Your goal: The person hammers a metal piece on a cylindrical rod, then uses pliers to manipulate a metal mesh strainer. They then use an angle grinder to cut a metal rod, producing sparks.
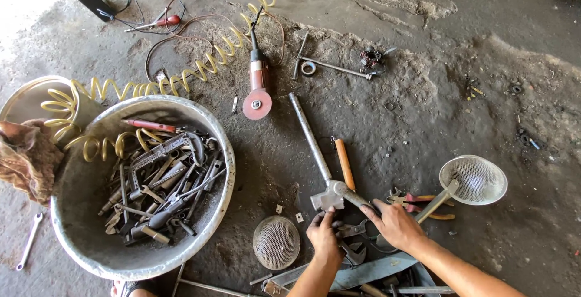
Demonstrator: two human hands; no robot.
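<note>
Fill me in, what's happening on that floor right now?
A person crouches over a dusty concrete floor, both hands on a long metal rod tool. The left hand grips its blocky head end; the right hand rests on the joint beside it. Around them lie a wire mesh strainer, red-handled pliers, an angle grinder and a big basin full of tools.

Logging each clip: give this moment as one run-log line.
left hand: touching metal fitting | right hand: on long metal bar | nearby: pliers, mesh strainer, tool basin
</note>
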